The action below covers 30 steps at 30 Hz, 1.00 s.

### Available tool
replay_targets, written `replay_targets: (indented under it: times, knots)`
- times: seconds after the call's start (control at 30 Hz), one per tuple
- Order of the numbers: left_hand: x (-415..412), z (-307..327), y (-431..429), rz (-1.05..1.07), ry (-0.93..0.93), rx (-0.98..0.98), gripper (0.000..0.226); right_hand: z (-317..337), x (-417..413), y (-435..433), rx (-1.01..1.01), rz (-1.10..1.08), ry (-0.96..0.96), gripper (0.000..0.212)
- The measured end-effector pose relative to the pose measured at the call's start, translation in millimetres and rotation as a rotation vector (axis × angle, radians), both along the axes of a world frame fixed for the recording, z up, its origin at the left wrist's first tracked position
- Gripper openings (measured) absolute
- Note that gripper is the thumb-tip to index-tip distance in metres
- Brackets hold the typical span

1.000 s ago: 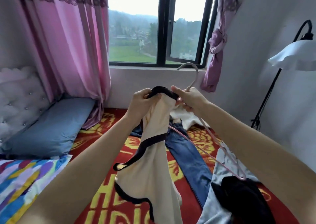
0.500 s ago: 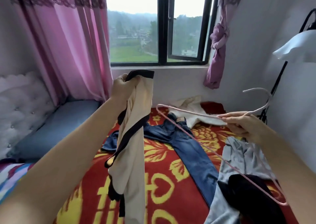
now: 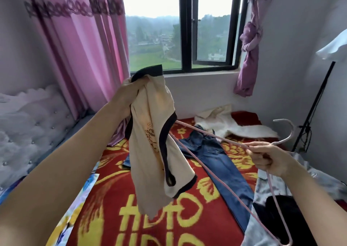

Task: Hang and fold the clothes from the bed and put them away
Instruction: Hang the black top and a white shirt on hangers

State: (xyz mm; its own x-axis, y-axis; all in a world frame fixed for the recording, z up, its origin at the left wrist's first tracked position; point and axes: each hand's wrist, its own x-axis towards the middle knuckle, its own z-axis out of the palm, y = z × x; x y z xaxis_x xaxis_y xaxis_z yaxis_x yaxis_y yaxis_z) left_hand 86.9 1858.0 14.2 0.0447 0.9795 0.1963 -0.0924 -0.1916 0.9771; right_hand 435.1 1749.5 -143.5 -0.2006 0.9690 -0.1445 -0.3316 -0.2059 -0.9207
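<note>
Bedroom setting: a bed with a red-and-yellow patterned cover fills the lower field, and a window occupies the far wall.

1. Left hand: raised over the middle of the bed, fingers clenched round the bunched upper edge of a cream sleeveless top with black trim. The top hangs free below the fist, clear of the cover.
2. Right hand: lower and out toward the right edge of the bed, fingers curled round the neck of a pink wire hanger, just below its hook. The hook points up and to the right. One shoulder arm of the hanger runs left to the top, and its tip is hidden behind the black-trimmed armhole. Whether that tip is inside the garment cannot be determined.
3. On the cover, between and below the hands: blue jeans, spread flat, with the waist toward the window.
4. Far edge of the bed, under the sill: a white garment, crumpled.
5. Right edge of the bed, below the right hand: a grey garment with a black garment on top of it.
6. Left edge of the bed: a multicoloured sheet, next to a tufted headboard.
7. Surroundings: a pink curtain hangs left of the window, a knotted purple curtain hangs right of it, and a floor lamp stands at the right wall.
</note>
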Motion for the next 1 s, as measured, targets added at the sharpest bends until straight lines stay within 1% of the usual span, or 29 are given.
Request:
replay_targets:
  times: [0.07, 0.13, 0.17, 0.2, 0.23, 0.27, 0.3, 0.37, 0.4, 0.53, 0.63, 0.73, 0.77, 0.83, 0.87, 0.9, 0.97, 1.0]
  knots:
    - [-4, 0, 1, 0.021, -0.027, -0.018, 0.001, -1, 4, 2, -0.001, 0.089, 0.066, 0.054]
    - [-7, -1, 1, 0.015, -0.056, -0.031, 0.003, -6, 12, 8, -0.06, 0.177, 0.183, 0.049]
    - [-8, -2, 1, 0.019, -0.06, -0.04, 0.004, -10, 13, 10, -0.059, 0.176, 0.277, 0.041]
    - [-8, -2, 1, 0.024, -0.066, -0.052, 0.005, -19, 18, 14, 0.002, 0.123, 0.358, 0.034]
    - [-8, -3, 1, 0.026, -0.078, -0.064, 0.006, -23, 22, 17, 0.032, 0.122, 0.413, 0.035]
    - [-8, -4, 1, 0.021, -0.095, -0.074, 0.007, -23, 21, 17, 0.036, 0.136, 0.393, 0.037]
    - [-8, -5, 1, 0.015, -0.112, -0.082, 0.008, -22, 21, 16, 0.017, 0.143, 0.29, 0.043]
    - [-6, -6, 0, 0.001, -0.132, -0.099, 0.011, -20, 15, 10, 0.039, 0.041, 0.039, 0.055]
    - [-5, -6, -1, -0.007, -0.138, -0.103, 0.012, -21, 11, 8, 0.041, 0.003, 0.009, 0.056]
    - [-2, -7, -3, -0.039, -0.164, -0.101, 0.014, -30, 7, 12, -0.002, 0.007, 0.066, 0.053]
    - [-3, -8, -7, -0.037, -0.142, -0.09, 0.014, -34, 10, 11, 0.018, 0.071, 0.068, 0.047]
    - [-6, -10, -9, -0.027, -0.129, -0.079, 0.014, -36, 16, 10, 0.001, 0.078, 0.094, 0.05]
    - [-8, -10, -9, -0.027, -0.127, -0.077, 0.013, -38, 20, 11, -0.011, 0.116, 0.139, 0.048]
    - [-12, -11, -8, -0.021, -0.121, -0.081, 0.012, -41, 26, 11, -0.001, 0.194, 0.246, 0.031]
    - [-12, -12, -8, -0.016, -0.125, -0.084, 0.012, -41, 27, 11, 0.005, 0.19, 0.229, 0.029]
    - [-13, -13, -7, -0.012, -0.13, -0.087, 0.012, -43, 29, 12, 0.007, 0.183, 0.191, 0.032]
    - [-12, -13, -7, -0.013, -0.138, -0.088, 0.011, -43, 27, 11, -0.01, 0.107, 0.074, 0.046]
    - [-11, -14, -7, -0.017, -0.139, -0.087, 0.012, -42, 23, 9, -0.004, 0.069, 0.037, 0.049]
